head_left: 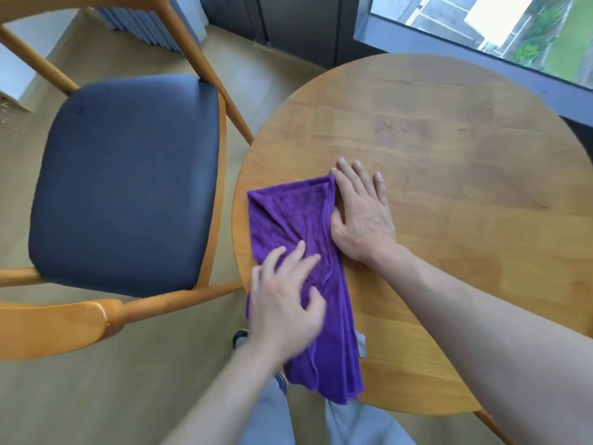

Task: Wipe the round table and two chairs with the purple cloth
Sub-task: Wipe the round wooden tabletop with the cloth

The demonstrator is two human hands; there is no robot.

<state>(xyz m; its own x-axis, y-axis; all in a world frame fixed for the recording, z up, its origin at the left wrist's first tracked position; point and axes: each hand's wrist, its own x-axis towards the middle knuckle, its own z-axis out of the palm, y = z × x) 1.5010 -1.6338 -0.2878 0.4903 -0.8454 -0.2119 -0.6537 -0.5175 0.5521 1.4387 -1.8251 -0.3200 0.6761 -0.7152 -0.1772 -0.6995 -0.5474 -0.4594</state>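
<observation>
**Folding the cloth before the wipe**

Grey trouser legs (321, 425) and a shoe (240, 338) show at six o'clock, right under the person's two bare forearms. Just beyond them the purple cloth (298, 239) lies folded into a long strip on the round table (449, 155), near the table's nine o'clock edge, with its lower end drooping over the rim toward the person.

Left hand (284, 303) sits on the cloth's near half, fingers spread and loosely bent, pressing down on the fabric; it is blurred, so I cannot tell whether any fold is pinched. Right hand (362, 213) lies flat with fingers straight and close together, palm on the bare wood at the cloth's three o'clock side, the thumb edge touching the hem.

One chair (128, 187) with a dark seat pad and wooden frame stands at nine o'clock, just beside the table. A second chair is not clearly in view. A window (513, 27) runs along one o'clock.

My reading is that the cloth is being squared into a pad and the wiping itself is barely under way. To do this well, the overhanging end should be brought up onto the top, the layers flattened so that no ridge streaks the wood, then one palm kept fully on the pad. Overlapping passes from the far rim toward the near edge would cover the faint marks near twelve o'clock.
</observation>
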